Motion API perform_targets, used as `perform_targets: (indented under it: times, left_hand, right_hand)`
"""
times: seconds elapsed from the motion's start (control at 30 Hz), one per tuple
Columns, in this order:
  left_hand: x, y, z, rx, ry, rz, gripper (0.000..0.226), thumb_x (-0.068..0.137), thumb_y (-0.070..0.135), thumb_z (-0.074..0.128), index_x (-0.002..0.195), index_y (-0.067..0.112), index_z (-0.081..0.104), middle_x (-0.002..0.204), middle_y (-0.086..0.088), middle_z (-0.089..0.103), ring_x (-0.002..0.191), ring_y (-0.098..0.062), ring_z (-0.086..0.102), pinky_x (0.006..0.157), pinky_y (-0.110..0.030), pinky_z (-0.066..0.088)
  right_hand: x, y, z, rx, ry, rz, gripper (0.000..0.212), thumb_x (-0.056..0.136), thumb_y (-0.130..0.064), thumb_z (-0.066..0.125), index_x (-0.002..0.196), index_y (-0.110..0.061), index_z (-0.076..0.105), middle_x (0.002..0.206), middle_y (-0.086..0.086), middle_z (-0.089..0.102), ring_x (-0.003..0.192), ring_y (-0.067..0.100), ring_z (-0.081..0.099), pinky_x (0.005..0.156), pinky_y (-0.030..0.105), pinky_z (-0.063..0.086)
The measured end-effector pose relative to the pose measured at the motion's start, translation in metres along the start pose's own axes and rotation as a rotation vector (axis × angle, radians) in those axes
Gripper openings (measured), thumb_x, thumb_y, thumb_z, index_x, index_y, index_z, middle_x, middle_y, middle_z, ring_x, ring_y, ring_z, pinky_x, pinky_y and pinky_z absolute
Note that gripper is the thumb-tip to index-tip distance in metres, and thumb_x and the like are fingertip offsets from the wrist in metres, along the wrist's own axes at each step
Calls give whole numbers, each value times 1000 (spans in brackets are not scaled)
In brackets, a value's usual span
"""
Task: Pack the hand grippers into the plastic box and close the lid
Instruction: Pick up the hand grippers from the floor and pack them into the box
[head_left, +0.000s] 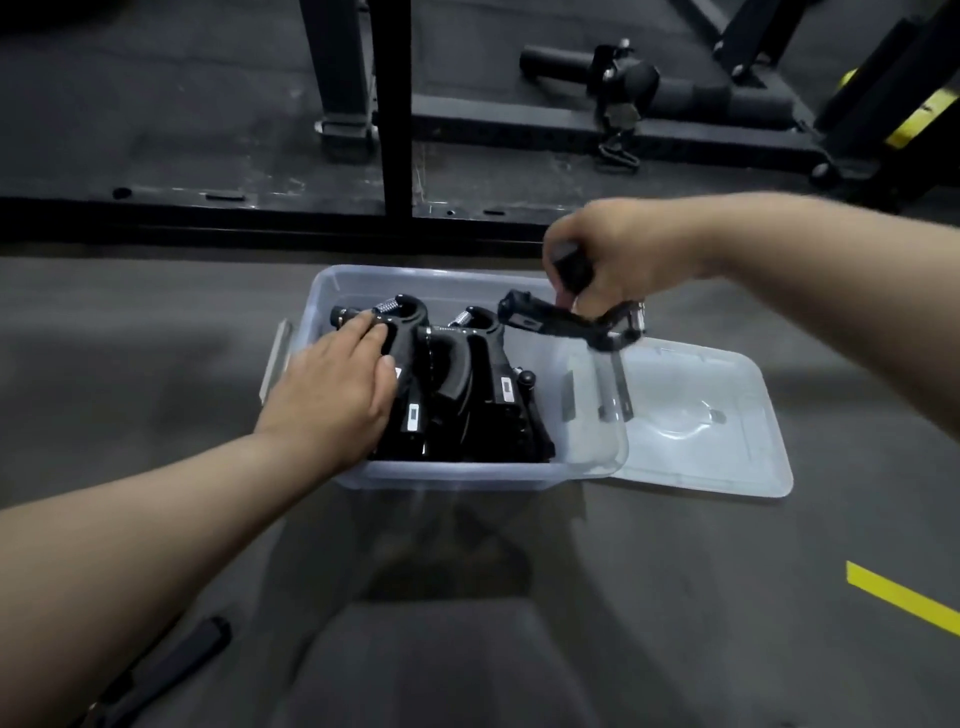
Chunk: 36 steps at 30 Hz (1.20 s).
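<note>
A clear plastic box stands on the dark floor with several black hand grippers packed upright inside. My left hand rests with straight fingers on the leftmost gripper in the box. Over the box's far right corner, my right hand grips one handle of another black hand gripper, held above the rim. The clear lid lies flat on the floor to the right of the box, partly under its edge.
A black gym rack frame and a padded bar stand on the mat behind the box. A yellow floor stripe runs at the lower right. A dark object lies on the floor at the lower left.
</note>
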<state>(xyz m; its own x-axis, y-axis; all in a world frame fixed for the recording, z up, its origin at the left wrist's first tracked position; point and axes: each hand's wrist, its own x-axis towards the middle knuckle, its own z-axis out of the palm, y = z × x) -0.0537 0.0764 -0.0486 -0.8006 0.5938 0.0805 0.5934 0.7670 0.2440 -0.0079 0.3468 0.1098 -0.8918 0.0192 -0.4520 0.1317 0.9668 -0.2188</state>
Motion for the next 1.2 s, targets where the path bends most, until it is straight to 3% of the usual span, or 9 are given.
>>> perform_targets:
  times: [0.17,0.37,0.63,0.83,0.97,1.03,1.1,1.13,1.2]
  left_hand:
    - [-1,2,-2,-19,2,-20,53,98,35,28,142,10,44,152,-7,38,139,-22,34,113,-42,29]
    - [-3,4,-3,7,3,-24,58,95,38,24,142,9,44,151,-7,38,139,-21,34,114,-38,22]
    - [-3,3,-1,9,11,-19,62,93,39,22,140,7,46,150,-10,41,138,-22,36,113,-39,26]
    - [-3,3,-1,-1,2,-33,63,93,41,21,142,9,44,152,-7,38,140,-21,34,113,-40,26]
    - [-2,2,-1,0,-7,-34,63,93,42,20,143,11,43,152,-6,37,140,-22,34,113,-42,28]
    - [-2,2,-1,-11,-9,-31,60,95,41,23,143,11,43,152,-7,37,140,-22,34,113,-42,28]
    - [-2,2,0,-18,-11,-36,53,99,36,29,143,10,42,153,-7,36,140,-23,33,114,-42,26]
    - [-2,2,1,-20,-10,-36,51,100,34,32,143,10,42,153,-8,36,140,-23,33,115,-42,25]
    - [-2,1,2,-19,-12,-33,50,100,34,33,144,10,41,153,-8,35,141,-23,32,115,-42,25]
  right_hand:
    - [-8,10,10,-435,-27,-364,25,72,-9,61,74,-33,60,85,-23,68,91,-6,54,92,36,27]
    - [1,24,63,-548,-95,-614,31,70,0,65,74,-29,55,105,-11,61,118,15,50,89,36,44]
    - [33,29,97,-327,-91,-360,32,76,-1,50,76,-33,50,89,-9,56,89,23,58,73,40,53]
    - [31,38,125,-542,-326,-208,30,81,-15,53,108,-22,65,118,1,56,105,26,59,81,39,55]
    - [31,35,108,-410,-355,-137,29,85,-24,57,113,-30,62,110,-3,63,73,11,67,59,26,57]
    - [32,32,101,-522,-299,-114,35,87,-34,66,120,-24,60,119,-1,59,89,14,64,80,29,56]
    - [29,28,101,-736,-254,-56,60,78,-64,64,122,-24,59,121,1,57,114,23,54,114,53,23]
    - [27,25,106,-780,-255,-34,70,73,-74,59,122,-25,59,119,1,58,119,24,51,115,59,8]
    - [20,20,121,-776,-226,-27,72,72,-78,55,122,-26,58,116,4,59,116,28,52,114,59,8]
